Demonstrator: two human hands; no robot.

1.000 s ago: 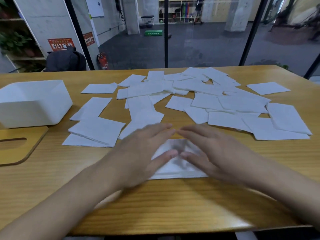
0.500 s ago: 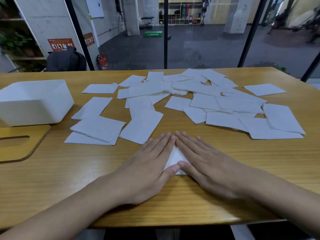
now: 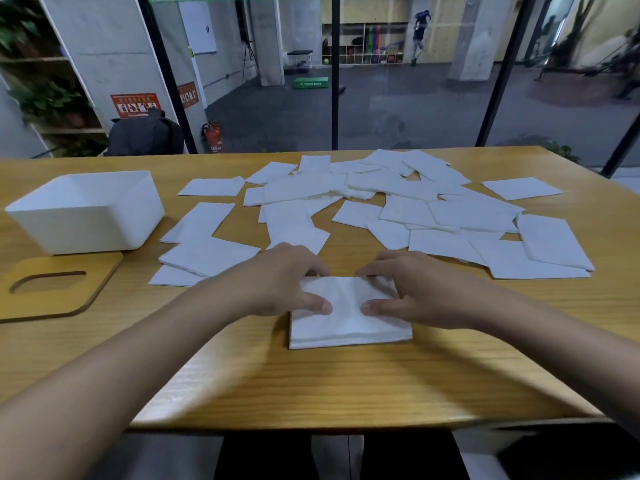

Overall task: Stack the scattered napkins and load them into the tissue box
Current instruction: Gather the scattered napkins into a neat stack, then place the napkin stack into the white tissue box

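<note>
A small stack of white napkins (image 3: 349, 323) lies on the wooden table near its front edge. My left hand (image 3: 277, 282) grips the stack's left side, thumb on top and fingers curled over the far edge. My right hand (image 3: 415, 289) grips the right side the same way. Several loose white napkins (image 3: 433, 209) lie scattered across the middle and right of the table, with a few more (image 3: 207, 258) at the left. The white tissue box (image 3: 86, 213) stands open at the far left.
The box's wooden lid (image 3: 59, 289) with an oval slot lies flat in front of the box. The table's front edge (image 3: 346, 424) runs just below my forearms. A glass wall stands behind the table.
Both hands lay flat over the stack and now curl round its sides, uncovering its top. The stack sits squared up between them.
</note>
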